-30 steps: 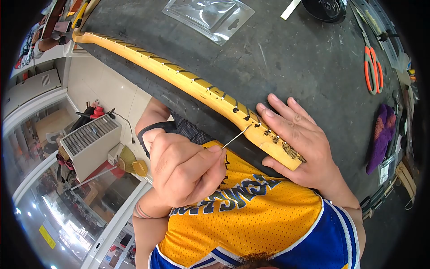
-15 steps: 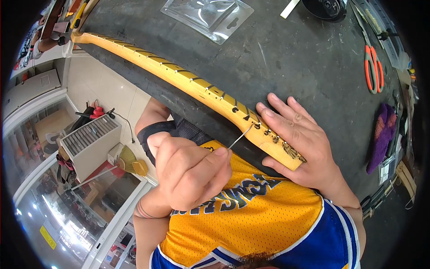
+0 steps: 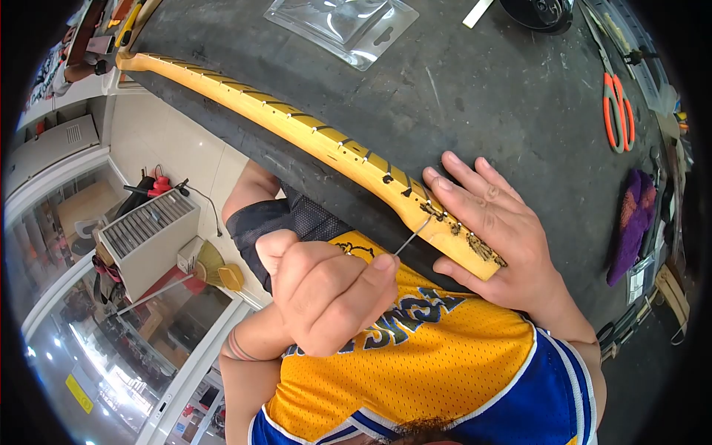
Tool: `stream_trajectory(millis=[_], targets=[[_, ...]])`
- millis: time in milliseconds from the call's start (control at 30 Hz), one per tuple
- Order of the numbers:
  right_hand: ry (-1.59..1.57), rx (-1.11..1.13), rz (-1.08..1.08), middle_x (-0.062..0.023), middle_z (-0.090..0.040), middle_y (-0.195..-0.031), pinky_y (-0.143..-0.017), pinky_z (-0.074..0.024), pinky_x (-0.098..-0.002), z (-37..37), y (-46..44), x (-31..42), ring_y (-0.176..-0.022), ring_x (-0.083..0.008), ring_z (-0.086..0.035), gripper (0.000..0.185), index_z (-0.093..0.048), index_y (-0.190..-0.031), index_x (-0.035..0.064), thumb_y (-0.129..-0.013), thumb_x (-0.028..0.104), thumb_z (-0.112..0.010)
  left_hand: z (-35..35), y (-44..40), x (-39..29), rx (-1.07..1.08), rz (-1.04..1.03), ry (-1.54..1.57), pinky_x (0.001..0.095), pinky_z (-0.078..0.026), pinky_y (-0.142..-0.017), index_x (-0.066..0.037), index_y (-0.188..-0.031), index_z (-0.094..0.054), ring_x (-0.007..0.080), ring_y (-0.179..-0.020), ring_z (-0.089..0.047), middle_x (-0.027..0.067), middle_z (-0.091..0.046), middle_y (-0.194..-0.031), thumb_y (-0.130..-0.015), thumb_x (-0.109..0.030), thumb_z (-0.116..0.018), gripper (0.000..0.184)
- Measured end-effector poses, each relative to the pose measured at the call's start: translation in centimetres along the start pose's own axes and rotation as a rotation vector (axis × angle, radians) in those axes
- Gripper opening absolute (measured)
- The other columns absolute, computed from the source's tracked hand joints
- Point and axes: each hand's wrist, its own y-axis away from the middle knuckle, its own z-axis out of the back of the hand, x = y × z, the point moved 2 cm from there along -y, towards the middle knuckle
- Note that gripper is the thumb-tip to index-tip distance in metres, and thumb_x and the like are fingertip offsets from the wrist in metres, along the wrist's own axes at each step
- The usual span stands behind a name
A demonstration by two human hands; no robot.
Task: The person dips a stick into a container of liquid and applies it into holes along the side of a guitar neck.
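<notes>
A yellow wooden guitar neck (image 3: 297,135) with dark fret lines lies diagonally along the table's near edge. Black marks (image 3: 480,248) and small pale dots run along its side, densest at the squared right end. My left hand (image 3: 330,289) is closed around a thin metal pick (image 3: 412,236); its handle, if any, is hidden in the fingers. The pick's tip touches or nearly touches the neck's side among the black marks. My right hand (image 3: 493,226) lies spread over the neck's right end, with fingers on the far side and thumb on the near side.
On the dark table (image 3: 475,96) lie a clear plastic package (image 3: 345,28), orange-handled scissors (image 3: 615,111), a round black object (image 3: 540,13) and a purple cloth (image 3: 633,226). Below left, a slatted box (image 3: 152,226) stands on the floor beside a glass case (image 3: 81,356).
My left hand has shifted right with the pick, its tip sliding along the neck toward the right end. Black marks near the tip look more joined. My right hand stays nearly in place.
</notes>
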Motion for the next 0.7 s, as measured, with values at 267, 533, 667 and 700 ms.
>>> stream_trajectory(millis=[267,533,667,700], targets=[[0.001,-0.005,-0.001,-0.0177,-0.072,-0.16,-0.136,-0.0342,-0.0614,0.0,0.03,0.01,-0.161,-0.0421,-0.056,0.087,-0.064,-0.163,0.0047,-0.088,0.034,-0.097,0.34,-0.21,0.01,0.009,-0.001,0.012,0.042,-0.038,-0.079,-0.009,-0.12,-0.075,0.0199,-0.079,-0.06,-0.0011,-0.067,-0.092,-0.075,0.003,-0.094,0.05],[-0.004,-0.006,0.007,-0.0176,-0.071,-0.161,-0.136,-0.0351,-0.0622,-0.01,0.05,-0.01,-0.161,-0.0424,-0.056,0.088,-0.064,-0.164,0.005,-0.088,0.034,-0.097,-0.03,-0.2,-0.25,0.01,-0.02,0.025,0.0419,-0.038,-0.079,-0.008,-0.12,-0.076,0.0197,-0.078,-0.06,-0.0009,-0.067,-0.092,-0.075,0.004,-0.094,0.049],[-0.004,-0.008,0.006,-0.0176,-0.072,-0.16,-0.135,-0.0352,-0.0623,-0.07,0.07,-0.02,-0.161,-0.0425,-0.056,0.088,-0.064,-0.164,0.0055,-0.088,0.034,-0.097,-0.09,-0.16,-0.27,0.009,-0.017,0.012,0.042,-0.038,-0.079,-0.008,-0.119,-0.076,0.0197,-0.079,-0.06,-0.0014,-0.067,-0.092,-0.075,0.004,-0.094,0.049],[-0.001,-0.007,0.006,-0.0175,-0.072,-0.16,-0.135,-0.0353,-0.0625,-0.04,0.05,0.02,-0.161,-0.0424,-0.056,0.088,-0.064,-0.164,0.0057,-0.088,0.034,-0.097,-0.07,-0.18,-0.32,0.008,-0.017,0.011,0.042,-0.038,-0.079,-0.008,-0.119,-0.076,0.0197,-0.079,-0.06,-0.0014,-0.067,-0.092,-0.075,0.004,-0.094,0.049]])
